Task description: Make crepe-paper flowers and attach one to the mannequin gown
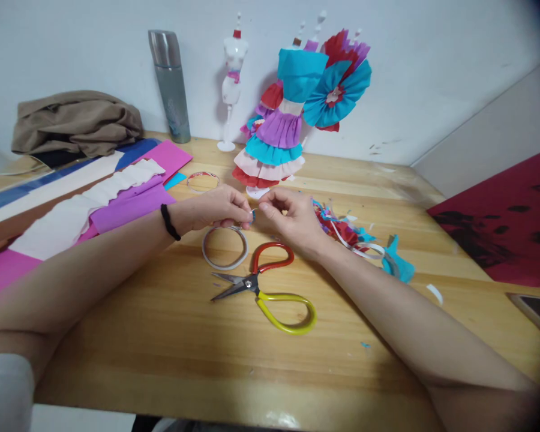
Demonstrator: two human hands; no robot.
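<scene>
I stand in the room and watch a person whose two bare hands meet over a wooden table (162,354). I take the point between the hands as the middle of a clock, with twelve o'clock toward the wall.

The left hand (222,207) has its thumb and finger pressed together, and it pinches a small blue and white piece (252,216), which is exactly in this middle. The right hand (294,217) is also in a pinch, just beside this piece; what its fingertips grip is too small for me to tell. A black band (170,222) goes around the left wrist.

At eleven o'clock, against the wall, stands the bottle (173,90) with its metal cap on; its content is hidden from me. At twelve is a white figure (234,57) on a stand, and between twelve and one another figure wears a ruffled paper dress (281,150). A blue paper flower (317,108) is at one o'clock.

At three lies a pile of scraps (344,234). The scissors (249,284) lie with open blades at six, and a tape roll (225,267) is at seven, near the left hand. Coloured papers (126,207) lie at nine. At ten is a clear ring (203,174), and farther out a brown cloth (76,123).
</scene>
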